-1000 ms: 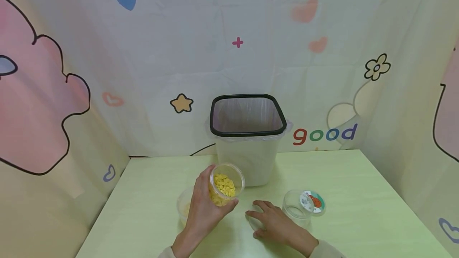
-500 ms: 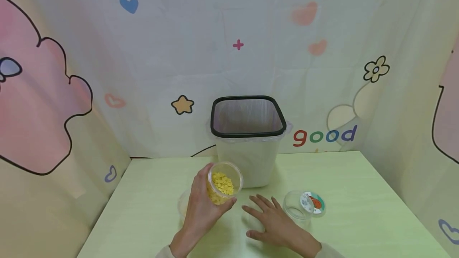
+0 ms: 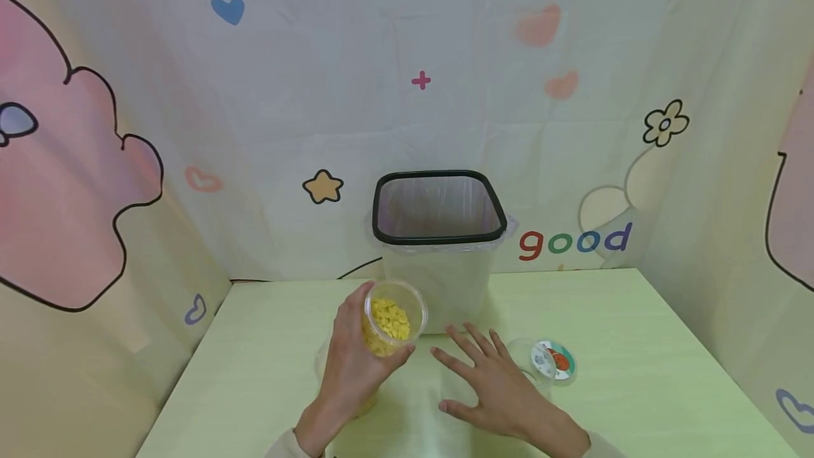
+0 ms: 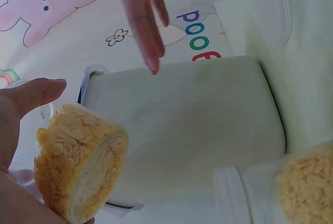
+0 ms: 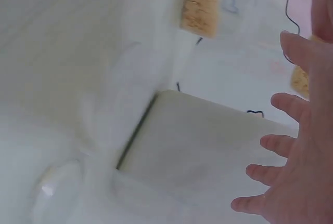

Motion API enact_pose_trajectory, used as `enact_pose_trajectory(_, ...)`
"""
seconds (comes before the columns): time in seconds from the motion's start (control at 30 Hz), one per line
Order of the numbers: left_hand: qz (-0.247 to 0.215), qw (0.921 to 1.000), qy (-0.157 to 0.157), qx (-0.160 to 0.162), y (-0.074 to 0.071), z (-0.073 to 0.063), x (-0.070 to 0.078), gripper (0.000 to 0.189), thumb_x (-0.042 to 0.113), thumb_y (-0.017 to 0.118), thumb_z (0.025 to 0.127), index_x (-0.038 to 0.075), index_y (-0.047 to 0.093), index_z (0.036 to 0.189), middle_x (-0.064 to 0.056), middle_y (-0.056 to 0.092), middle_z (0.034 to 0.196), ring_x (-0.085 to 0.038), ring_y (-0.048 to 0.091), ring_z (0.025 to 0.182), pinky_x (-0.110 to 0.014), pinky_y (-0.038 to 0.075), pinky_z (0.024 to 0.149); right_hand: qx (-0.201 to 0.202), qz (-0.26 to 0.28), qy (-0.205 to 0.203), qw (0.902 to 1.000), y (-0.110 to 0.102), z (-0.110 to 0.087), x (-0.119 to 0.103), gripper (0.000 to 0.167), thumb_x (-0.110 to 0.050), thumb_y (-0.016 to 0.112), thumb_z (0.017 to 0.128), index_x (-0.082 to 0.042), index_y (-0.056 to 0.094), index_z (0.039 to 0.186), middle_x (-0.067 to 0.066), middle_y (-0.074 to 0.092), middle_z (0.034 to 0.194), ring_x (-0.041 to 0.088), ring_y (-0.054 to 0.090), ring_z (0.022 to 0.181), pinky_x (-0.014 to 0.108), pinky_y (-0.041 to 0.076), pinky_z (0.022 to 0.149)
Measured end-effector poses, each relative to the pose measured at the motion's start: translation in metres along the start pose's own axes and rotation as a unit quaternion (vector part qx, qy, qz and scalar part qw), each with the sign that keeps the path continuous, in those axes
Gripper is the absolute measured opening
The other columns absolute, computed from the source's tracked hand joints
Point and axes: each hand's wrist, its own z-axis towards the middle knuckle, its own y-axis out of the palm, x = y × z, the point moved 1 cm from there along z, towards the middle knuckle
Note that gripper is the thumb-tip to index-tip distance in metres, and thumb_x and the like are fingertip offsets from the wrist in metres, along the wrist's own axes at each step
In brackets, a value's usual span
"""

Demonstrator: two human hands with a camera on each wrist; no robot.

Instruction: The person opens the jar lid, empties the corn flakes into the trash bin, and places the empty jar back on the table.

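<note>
My left hand (image 3: 350, 359) grips a clear plastic jar (image 3: 416, 304) of small yellow flakes, lifted above the table and tilted. Its flake-filled lower part (image 4: 78, 161) shows close up in the left wrist view. On the table behind that hand is a second clear jar (image 5: 200, 5) of flakes, mostly hidden in the head view. My right hand (image 3: 502, 391) hovers over the table with its fingers spread, holding nothing. A faint clear thing (image 3: 454, 389) lies below it, too see-through to identify. A clear jar (image 3: 524, 350), partly covered by the right hand, stands just beyond it.
A pale bin (image 3: 439, 288) with a black rim and a plastic liner stands at the table's back edge. To the right lies a round lid (image 3: 562, 359) with a printed green and red label. A printed curtain (image 3: 286, 90) hangs behind the table (image 3: 636, 373).
My right hand has lifted from the clear thing on the table and moved slightly forward, its fingers spreading. The left hand, with the jar, has shifted a little up and to the left.
</note>
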Motion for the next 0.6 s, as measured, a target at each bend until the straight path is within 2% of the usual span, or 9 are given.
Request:
enact_pose_trajectory(0.17, 0.009, 0.9997, 0.022, 0.008, -0.005, 0.007, 0.002, 0.108, 0.025, 0.095, 0.059, 0.014, 0.034, 0.148, -0.009, 0.051, 0.135, -0.028, 0.052, 0.120, -0.050, 0.052, 0.092, 0.022, -0.009, -0.007, 0.9997, -0.019, 0.004, -0.002, 0.070, -0.067, 0.058, 0.086, -0.034, 0.046, 0.146, 0.004, 0.028, 0.162, 0.039, 0.030, 0.147, 0.067, 0.026, 0.113)
enact_pose_trajectory(0.4, 0.009, 0.9992, 0.037, 0.015, -0.011, 0.015, 0.005, 0.109, 0.026, 0.095, 0.057, 0.015, 0.035, 0.147, -0.007, 0.051, 0.135, -0.026, 0.052, 0.119, -0.048, 0.052, 0.093, 0.059, -0.018, -0.028, 0.9977, -0.045, 0.009, -0.004, 0.070, -0.067, 0.057, 0.087, -0.034, 0.045, 0.147, 0.004, 0.020, 0.165, 0.038, 0.028, 0.147, 0.066, 0.024, 0.113)
enact_pose_trajectory(0.6, 0.011, 0.9982, 0.055, 0.023, -0.016, 0.024, 0.008, 0.109, 0.026, 0.095, 0.057, 0.014, 0.035, 0.147, -0.010, 0.053, 0.133, -0.028, 0.052, 0.118, -0.049, 0.051, 0.093, 0.102, -0.019, -0.052, 0.9932, -0.068, 0.017, -0.003, 0.068, -0.063, 0.060, 0.088, -0.028, 0.048, 0.145, 0.008, 0.024, 0.163, 0.039, 0.031, 0.145, 0.065, 0.025, 0.113)
